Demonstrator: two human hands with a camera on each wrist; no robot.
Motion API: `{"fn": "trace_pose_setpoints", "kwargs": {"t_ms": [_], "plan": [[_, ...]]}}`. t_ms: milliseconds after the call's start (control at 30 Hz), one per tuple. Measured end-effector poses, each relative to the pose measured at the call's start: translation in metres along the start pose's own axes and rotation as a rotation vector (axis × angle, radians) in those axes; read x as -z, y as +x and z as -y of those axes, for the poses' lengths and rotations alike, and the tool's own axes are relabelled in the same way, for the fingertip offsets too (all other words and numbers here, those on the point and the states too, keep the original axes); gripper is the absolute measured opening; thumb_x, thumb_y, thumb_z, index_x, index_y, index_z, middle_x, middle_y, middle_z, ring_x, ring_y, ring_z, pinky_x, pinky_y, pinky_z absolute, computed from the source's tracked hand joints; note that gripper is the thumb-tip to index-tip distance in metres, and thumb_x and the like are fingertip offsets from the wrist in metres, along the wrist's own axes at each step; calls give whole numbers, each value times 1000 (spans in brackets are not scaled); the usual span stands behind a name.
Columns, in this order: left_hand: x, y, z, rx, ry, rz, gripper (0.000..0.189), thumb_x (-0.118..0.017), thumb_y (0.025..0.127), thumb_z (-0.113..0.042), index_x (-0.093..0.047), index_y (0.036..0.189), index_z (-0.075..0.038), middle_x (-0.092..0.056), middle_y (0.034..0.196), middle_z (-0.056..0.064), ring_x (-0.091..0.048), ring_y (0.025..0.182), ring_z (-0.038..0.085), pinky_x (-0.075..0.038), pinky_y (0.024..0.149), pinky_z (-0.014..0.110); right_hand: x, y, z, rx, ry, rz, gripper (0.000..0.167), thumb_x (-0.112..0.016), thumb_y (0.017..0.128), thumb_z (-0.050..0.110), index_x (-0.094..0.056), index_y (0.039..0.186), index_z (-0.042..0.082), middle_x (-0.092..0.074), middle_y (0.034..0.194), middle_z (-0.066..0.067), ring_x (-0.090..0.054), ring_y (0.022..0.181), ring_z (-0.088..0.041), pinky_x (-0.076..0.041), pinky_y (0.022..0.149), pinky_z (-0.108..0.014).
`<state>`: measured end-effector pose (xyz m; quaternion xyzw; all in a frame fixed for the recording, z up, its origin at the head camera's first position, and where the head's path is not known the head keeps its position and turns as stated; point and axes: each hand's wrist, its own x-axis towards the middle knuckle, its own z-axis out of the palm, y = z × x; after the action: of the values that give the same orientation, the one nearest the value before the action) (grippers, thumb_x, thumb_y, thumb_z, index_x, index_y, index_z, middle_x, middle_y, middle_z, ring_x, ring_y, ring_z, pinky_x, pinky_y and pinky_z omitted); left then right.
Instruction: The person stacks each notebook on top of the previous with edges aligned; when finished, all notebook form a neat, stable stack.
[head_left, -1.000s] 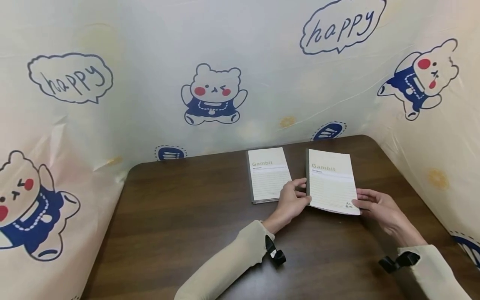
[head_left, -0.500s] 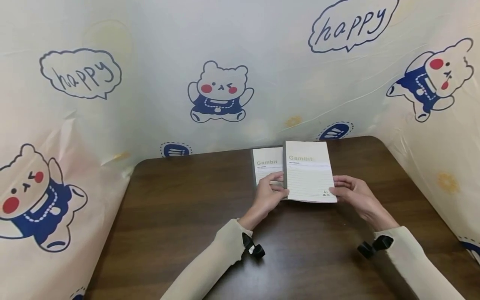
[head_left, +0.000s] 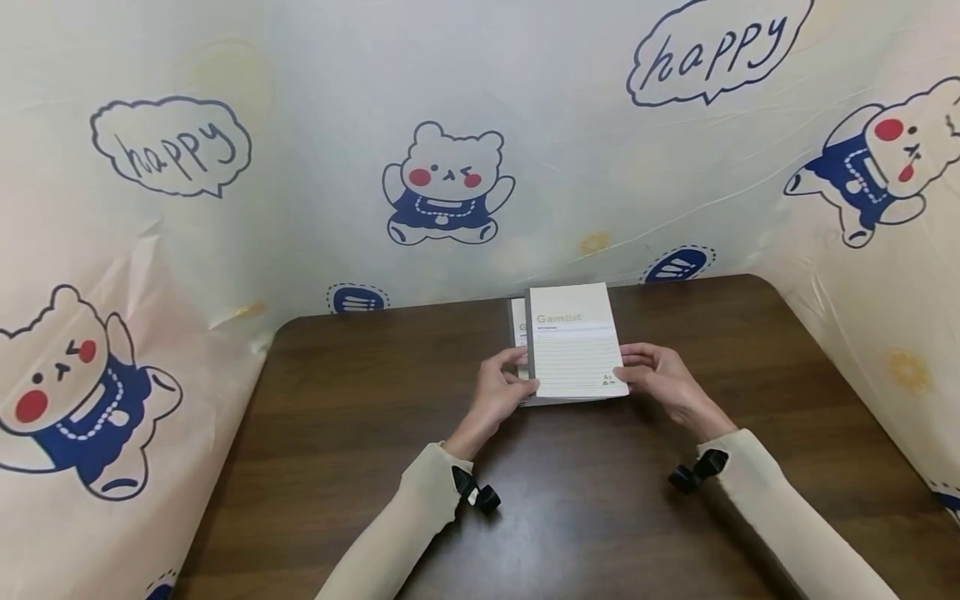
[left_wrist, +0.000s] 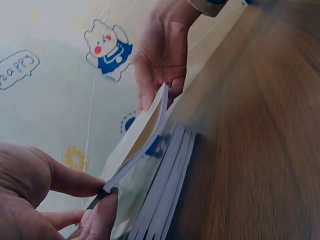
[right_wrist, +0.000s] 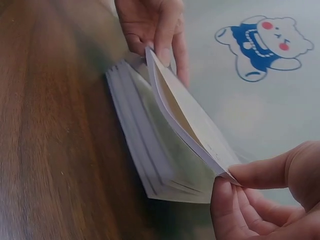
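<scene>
A white notebook (head_left: pixel 573 346) with a dark spine and "Gambit" on its cover is held between my two hands. My left hand (head_left: pixel 498 385) pinches its spine side near the lower corner, thumb on top. On the opposite edge, my right hand (head_left: pixel 663 379) pinches the lower right corner. Beneath it lies a stack of several similar notebooks (left_wrist: pixel 170 180), its left strip showing past the held one in the head view. Both wrist views show a gap between the held notebook (right_wrist: pixel 187 125) and the stack (right_wrist: pixel 145 145); its cover lifts slightly from the pages.
The dark brown wooden table (head_left: pixel 360 433) extends around the stack. A printed curtain (head_left: pixel 315 167) with bears and "happy" bubbles hangs along the back and both sides, close behind the notebooks. Each sleeve carries a black strap mount (head_left: pixel 476 492) at the wrist.
Both hands have carried the notebook leftward, from beside the stack to over it, and it now covers most of the stack. The head view has shifted slightly.
</scene>
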<state>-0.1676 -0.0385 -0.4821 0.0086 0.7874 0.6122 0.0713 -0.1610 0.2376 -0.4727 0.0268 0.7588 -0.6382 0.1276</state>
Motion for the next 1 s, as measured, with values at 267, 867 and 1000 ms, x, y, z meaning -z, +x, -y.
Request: {"fn": "trace_pose_setpoints", "kwargs": {"t_ms": [267, 867, 1000], "plan": [[14, 1, 9, 44, 50, -47, 58, -79, 82, 3, -66, 138, -3, -70, 127, 18, -71, 89, 21, -53, 62, 23, -20, 16, -6, -8, -37, -9, 54, -68, 98, 5, -48, 145, -13, -58, 136, -35, -65, 88, -4, -59, 74, -22], [16, 9, 23, 52, 74, -59, 57, -81, 84, 0, -66, 139, -4, -67, 127, 17, -69, 110, 32, -59, 84, 32, -26, 24, -20, 108, -421, -164, 41, -73, 99, 17, -68, 135, -1, -70, 114, -20, -67, 91, -22, -53, 65, -19], [16, 7, 25, 46, 75, -59, 57, -81, 84, 0, -66, 139, -4, -67, 126, 18, -70, 107, 31, -59, 84, 31, -27, 21, -23, 132, -476, -172, 40, -73, 99, 18, -69, 134, 1, -70, 112, -18, -67, 94, -25, -50, 66, -19]]}}
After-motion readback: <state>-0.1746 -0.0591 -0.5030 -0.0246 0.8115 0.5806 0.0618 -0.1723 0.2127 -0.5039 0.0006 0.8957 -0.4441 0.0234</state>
